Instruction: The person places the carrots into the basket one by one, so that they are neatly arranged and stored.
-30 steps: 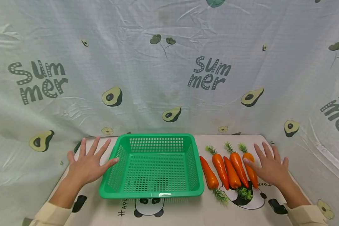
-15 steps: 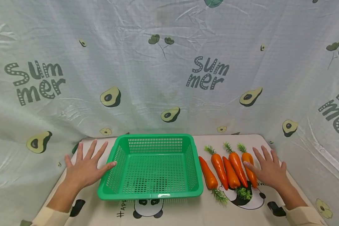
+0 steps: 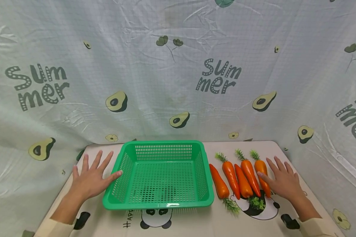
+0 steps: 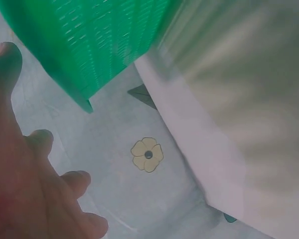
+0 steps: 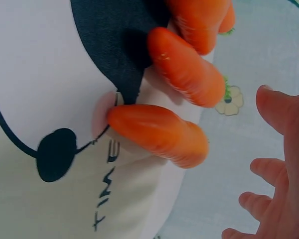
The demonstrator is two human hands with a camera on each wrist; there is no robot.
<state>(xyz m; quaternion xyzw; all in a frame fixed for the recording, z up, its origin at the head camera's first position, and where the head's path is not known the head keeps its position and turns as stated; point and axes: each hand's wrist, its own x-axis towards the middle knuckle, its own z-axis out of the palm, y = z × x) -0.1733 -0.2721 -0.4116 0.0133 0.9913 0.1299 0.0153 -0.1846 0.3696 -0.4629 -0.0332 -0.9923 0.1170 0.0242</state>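
A green mesh basket [image 3: 163,181] stands on the table, and nothing lies in it. My left hand [image 3: 90,181] is spread at its left side, the thumb over the rim; whether it touches cannot be told. In the left wrist view that hand [image 4: 35,169] has its fingers apart beside the basket [image 4: 94,40]. Right of the basket several orange carrots [image 3: 231,177] with green tops lie in a row. My right hand [image 3: 284,181], fingers spread and holding nothing, is beside the rightmost carrot [image 3: 262,174]. The right wrist view has the hand [image 5: 284,169] apart from the carrots [image 5: 159,134].
The table [image 3: 195,223] has a pale cover printed with pandas and lettering. Behind it and at both sides hangs a whitish curtain [image 3: 154,82] printed with avocados, flowers and words, close to the table's back edge.
Both hands stay spread. The left fingertips sit slightly lower than before, and the right hand has shifted slightly. Basket and carrots keep their places; the head view has moved a little.
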